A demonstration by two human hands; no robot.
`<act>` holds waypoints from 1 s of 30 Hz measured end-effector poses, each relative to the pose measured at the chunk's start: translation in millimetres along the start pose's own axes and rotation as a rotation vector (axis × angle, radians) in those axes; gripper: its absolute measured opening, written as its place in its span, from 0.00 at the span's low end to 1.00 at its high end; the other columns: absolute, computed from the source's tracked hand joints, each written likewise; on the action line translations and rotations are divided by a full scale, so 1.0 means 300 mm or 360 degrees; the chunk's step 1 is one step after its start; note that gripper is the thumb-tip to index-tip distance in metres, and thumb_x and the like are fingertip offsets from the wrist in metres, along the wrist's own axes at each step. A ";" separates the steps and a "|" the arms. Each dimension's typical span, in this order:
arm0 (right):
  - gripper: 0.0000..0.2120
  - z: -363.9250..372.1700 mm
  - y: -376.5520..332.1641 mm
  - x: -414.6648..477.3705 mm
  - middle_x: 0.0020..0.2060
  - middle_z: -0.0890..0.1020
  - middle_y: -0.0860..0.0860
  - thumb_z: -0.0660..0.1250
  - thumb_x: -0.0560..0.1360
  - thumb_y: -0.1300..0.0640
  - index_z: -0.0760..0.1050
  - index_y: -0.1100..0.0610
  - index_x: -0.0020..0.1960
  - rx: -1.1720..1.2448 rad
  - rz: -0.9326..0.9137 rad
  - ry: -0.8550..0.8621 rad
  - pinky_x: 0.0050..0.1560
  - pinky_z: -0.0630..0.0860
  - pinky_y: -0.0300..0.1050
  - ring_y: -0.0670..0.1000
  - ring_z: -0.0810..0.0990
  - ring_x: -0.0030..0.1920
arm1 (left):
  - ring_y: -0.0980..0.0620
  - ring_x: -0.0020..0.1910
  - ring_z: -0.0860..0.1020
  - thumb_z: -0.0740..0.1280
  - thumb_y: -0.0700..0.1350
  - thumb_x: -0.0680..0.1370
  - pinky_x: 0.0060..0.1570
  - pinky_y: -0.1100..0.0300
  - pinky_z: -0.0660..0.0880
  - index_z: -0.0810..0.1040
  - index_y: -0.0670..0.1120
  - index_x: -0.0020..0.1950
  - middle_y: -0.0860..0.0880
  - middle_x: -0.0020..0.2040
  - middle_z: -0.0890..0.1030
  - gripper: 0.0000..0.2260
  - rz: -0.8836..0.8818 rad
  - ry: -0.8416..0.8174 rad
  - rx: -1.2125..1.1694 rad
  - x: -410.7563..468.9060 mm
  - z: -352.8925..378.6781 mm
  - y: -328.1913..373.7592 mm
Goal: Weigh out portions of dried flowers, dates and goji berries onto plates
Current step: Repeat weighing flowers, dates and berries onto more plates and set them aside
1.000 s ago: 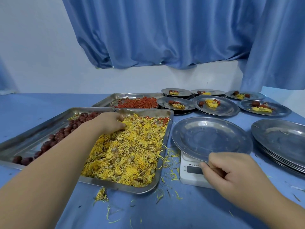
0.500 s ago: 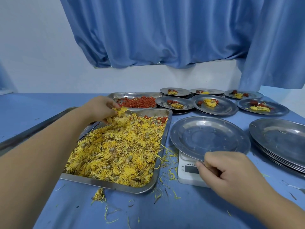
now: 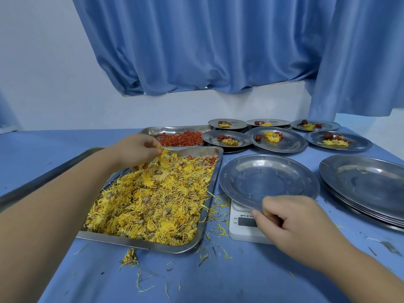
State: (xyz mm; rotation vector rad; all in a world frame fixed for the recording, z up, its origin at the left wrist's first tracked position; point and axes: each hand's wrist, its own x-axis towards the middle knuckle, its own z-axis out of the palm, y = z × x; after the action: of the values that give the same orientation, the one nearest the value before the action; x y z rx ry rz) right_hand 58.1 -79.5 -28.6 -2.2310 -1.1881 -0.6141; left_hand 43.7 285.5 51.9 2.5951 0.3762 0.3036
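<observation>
Head view: I note a pinch of dried flowers [image 3: 163, 152] gripped in the fingers [image 3: 153, 147] of the left hand [image 3: 135, 149], over the far end of the flower tray [image 3: 140, 242]. The empty plate [image 3: 269, 182] on the scale [image 3: 238, 231] lies to the right of those fingers and slightly nearer me. The right hand [image 3: 299, 228] pinches the plate's near rim. I judge the left hand must carry the flowers rightward.

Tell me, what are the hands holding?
The left hand pinches a few dried flowers; the right hand holds the empty plate by its near rim.
</observation>
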 end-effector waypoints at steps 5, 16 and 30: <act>0.21 0.001 0.002 0.000 0.21 0.60 0.45 0.66 0.72 0.52 0.56 0.51 0.29 -0.0013 -0.0001 -0.0053 0.26 0.61 0.43 0.47 0.62 0.24 | 0.60 0.23 0.72 0.64 0.48 0.80 0.25 0.63 0.71 0.80 0.48 0.44 0.49 0.33 0.80 0.09 0.0030 0.0093 0.0031 -0.012 -0.004 0.044; 0.20 0.001 -0.005 -0.002 0.22 0.61 0.46 0.63 0.73 0.50 0.57 0.53 0.29 0.0006 0.0000 -0.0089 0.26 0.62 0.44 0.49 0.64 0.25 | 0.61 0.23 0.70 0.62 0.48 0.81 0.22 0.68 0.66 0.79 0.47 0.46 0.55 0.32 0.80 0.09 0.0030 0.0261 -0.0177 -0.039 -0.018 0.107; 0.22 -0.067 0.063 0.027 0.20 0.62 0.48 0.67 0.72 0.55 0.57 0.54 0.28 0.0109 0.0219 0.0185 0.27 0.66 0.48 0.50 0.63 0.24 | 0.53 0.35 0.71 0.67 0.46 0.79 0.31 0.62 0.72 0.82 0.50 0.47 0.49 0.39 0.77 0.05 0.0153 -0.0544 -0.0733 0.034 0.192 0.380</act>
State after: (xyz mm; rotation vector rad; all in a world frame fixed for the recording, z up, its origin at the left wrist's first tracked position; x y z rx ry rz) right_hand 75.5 -96.4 -12.9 -2.1670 -0.9752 -0.6286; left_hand 93.2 167.6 61.7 2.1577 0.0491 -0.0264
